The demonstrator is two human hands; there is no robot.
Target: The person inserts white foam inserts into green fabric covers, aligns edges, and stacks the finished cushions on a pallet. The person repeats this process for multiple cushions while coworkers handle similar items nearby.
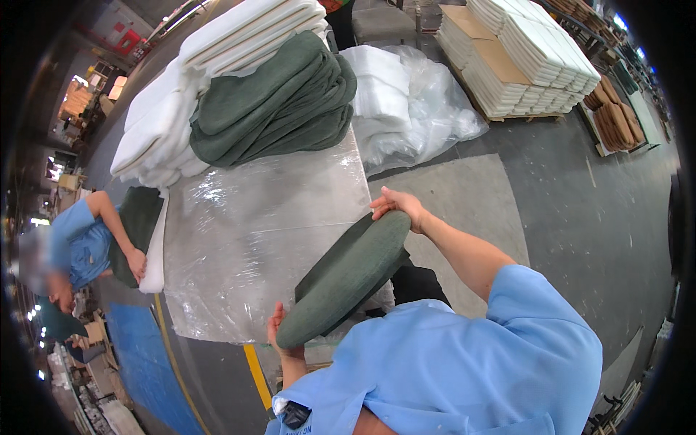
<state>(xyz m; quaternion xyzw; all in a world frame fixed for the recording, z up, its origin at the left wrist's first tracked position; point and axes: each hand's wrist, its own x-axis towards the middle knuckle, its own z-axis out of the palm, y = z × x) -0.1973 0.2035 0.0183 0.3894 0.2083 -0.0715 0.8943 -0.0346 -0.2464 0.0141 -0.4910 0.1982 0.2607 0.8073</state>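
as both hands [280, 335] [404, 208] hold green pad [351, 279], lettering [296, 431] (dark) on blue shirt [442, 359]

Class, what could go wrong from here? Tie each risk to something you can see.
The left hand and right hand hold the dark green cushion by its ends, so one end might slip free. The plastic film looks wrinkled and could bunch up if the cushion drags across it. The dark green fabric covers are heaped unevenly and might slide off.
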